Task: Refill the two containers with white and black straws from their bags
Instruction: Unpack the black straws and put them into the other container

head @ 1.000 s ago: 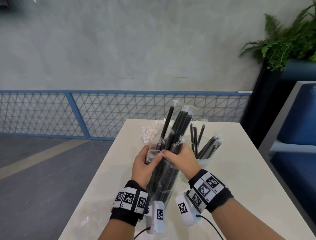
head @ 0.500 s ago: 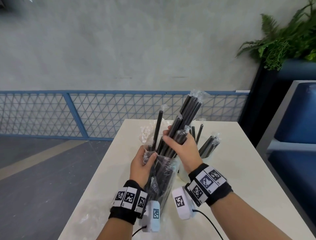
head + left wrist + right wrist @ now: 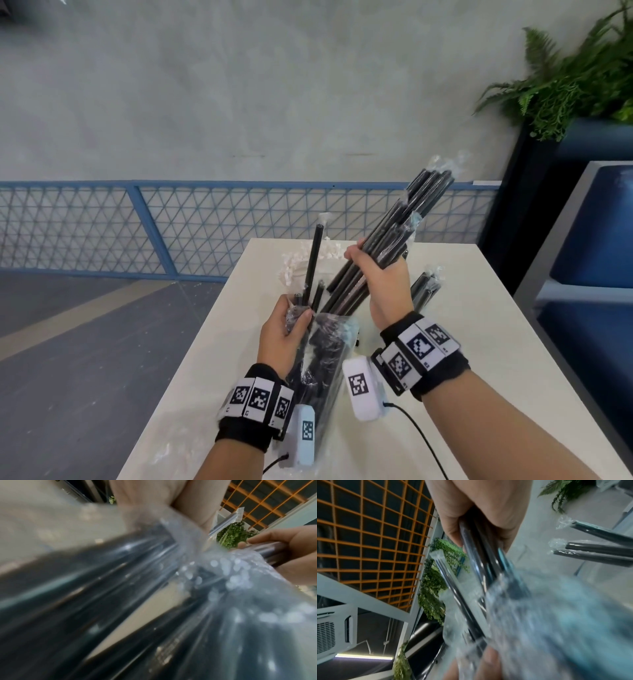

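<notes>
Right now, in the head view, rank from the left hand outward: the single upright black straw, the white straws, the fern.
1. Single upright black straw, just above the left hand.
2. White straws, behind it on the table.
3. Fern, far right corner.

Both forearms are extending forward, each wearing a black wristband. The left hand (image 3: 286,329) is sitting lower, its fingers curling closed and its thumb pressing across the front. The right hand (image 3: 380,281) is sitting higher and further forward, its fingers wrapping in a fist-like grip.

Grey wall (image 3: 239,85), blue mesh railing (image 3: 102,222) (fern (image 3: 565,96) right).
</notes>
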A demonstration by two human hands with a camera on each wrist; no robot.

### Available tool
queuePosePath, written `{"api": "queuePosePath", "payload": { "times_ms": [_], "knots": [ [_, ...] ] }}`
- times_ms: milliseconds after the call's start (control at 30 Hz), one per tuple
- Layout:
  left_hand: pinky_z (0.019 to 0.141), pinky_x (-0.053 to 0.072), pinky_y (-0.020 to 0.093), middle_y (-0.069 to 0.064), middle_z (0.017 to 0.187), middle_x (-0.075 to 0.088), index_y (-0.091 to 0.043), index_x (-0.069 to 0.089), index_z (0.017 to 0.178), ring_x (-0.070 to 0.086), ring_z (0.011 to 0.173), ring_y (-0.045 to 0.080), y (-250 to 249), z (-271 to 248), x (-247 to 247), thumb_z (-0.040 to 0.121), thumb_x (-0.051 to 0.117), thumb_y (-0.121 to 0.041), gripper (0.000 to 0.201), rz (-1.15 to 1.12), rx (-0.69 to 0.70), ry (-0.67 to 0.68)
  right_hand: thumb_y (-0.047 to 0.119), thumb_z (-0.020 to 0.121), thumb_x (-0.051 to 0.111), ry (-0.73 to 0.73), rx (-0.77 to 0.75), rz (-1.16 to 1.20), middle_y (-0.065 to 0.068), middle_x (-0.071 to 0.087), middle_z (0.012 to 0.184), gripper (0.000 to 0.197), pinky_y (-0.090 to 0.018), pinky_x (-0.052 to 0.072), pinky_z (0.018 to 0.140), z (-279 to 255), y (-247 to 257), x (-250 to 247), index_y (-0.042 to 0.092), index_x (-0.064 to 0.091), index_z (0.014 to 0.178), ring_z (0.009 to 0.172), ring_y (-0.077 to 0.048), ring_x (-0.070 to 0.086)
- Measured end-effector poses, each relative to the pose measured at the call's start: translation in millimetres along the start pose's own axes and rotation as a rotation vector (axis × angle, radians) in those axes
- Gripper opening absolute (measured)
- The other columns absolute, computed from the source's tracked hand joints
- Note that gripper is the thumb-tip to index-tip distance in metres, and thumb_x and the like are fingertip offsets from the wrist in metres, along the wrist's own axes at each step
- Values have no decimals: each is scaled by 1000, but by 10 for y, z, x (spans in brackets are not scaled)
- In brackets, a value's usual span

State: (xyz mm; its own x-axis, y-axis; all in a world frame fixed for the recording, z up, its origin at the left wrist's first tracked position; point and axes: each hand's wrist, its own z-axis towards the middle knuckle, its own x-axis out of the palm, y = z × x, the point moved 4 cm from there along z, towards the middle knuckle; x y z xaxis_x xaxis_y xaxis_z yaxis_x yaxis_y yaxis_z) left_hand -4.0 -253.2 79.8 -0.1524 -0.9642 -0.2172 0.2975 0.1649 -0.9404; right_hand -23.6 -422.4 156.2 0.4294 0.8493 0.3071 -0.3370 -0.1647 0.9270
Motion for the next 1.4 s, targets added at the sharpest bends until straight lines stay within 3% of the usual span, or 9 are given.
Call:
{"api": "queuePosePath", "payload": {
  "times_ms": [167, 400, 567, 700, 967, 1133, 1233, 1333, 1400],
  "knots": [
    [75, 47, 10, -10, 91, 66, -26, 55, 96, 63, 84, -3, -22, 19, -6, 88, 61, -13, 16, -27, -3, 43, 3, 85, 59, -28, 5, 118, -4, 58, 75, 4, -29, 48, 71, 149, 89, -25, 2, 57, 89, 70, -14, 56],
    [91, 45, 27, -5, 106, 65, -34, 52, 106, 61, 101, 11, 105, 6, -62, 52, 88, -32, 65, 87, -119, 166, 12, 82, 58, -165, 97, 71, 2, 57, 61, 13, -26, 46, 54, 389, 83, -144, 12, 58, 69, 54, -12, 54],
    [73, 48, 10, -1, 91, 70, -14, 59, 104, 66, 82, 9, 66, 0, 0, 60, 86, -13, 51, 145, -74, 83, 1, 77, 67, -51, 200, 155, -4, 60, 73, 16, -35, 51, 73, 247, -73, -24, 12, 58, 85, 72, -20, 60],
    [64, 47, 8, -4, 75, 68, -20, 58, 86, 62, 65, -5, 96, 5, 6, 58, 86, -6, 42, 93, -65, 31, -3, 69, 71, 2, 174, 69, -8, 58, 76, 23, -44, 49, 85, 75, -171, 54, 15, 60, 78, 80, -25, 59],
    [75, 48, 19, -2, 85, 69, -17, 57, 89, 65, 82, 8, 157, -3, 7, 62, 85, -11, 39, 85, -70, 30, 5, 82, 66, -2, 184, 88, 1, 66, 61, 10, -49, 47, 89, -12, -313, 7, 11, 60, 77, 77, -27, 62],
    [94, 47, 32, 2, 105, 68, -17, 59, 105, 61, 104, 19, 224, 17, -7, 63, 85, -24, 49, 101, -131, 22, 6, 83, 65, -169, 194, 147, -11, 60, 77, 24, -35, 55, 64, 284, -206, -282, -2, 54, 103, 63, -19, 65],
    [103, 44, 42, 9, 120, 64, -8, 54, 120, 57, 114, 24, 271, 22, 2, 59, 84, -37, 74, 98, -148, 21, 8, 81, 65, -254, 96, 46, -11, 61, 76, 29, -34, 52, 64, 452, -65, -492, -6, 53, 103, 64, -19, 61],
    [86, 49, 21, 0, 98, 69, -14, 61, 99, 64, 95, 14, 227, 22, -1, 67, 82, -16, 38, 87, -129, 3, 10, 82, 63, -301, -49, -120, -8, 61, 79, 18, -19, 50, 62, 546, 145, -603, 11, 48, 93, 66, -13, 57],
    [78, 47, 20, -4, 87, 71, -17, 61, 87, 66, 85, 9, 130, 26, 13, 68, 80, -6, 30, 49, -90, 17, 13, 85, 62, -281, -118, -214, -3, 59, 81, 19, -12, 47, 58, 554, 209, -603, 20, 45, 90, 68, -10, 56]
  ]
}}
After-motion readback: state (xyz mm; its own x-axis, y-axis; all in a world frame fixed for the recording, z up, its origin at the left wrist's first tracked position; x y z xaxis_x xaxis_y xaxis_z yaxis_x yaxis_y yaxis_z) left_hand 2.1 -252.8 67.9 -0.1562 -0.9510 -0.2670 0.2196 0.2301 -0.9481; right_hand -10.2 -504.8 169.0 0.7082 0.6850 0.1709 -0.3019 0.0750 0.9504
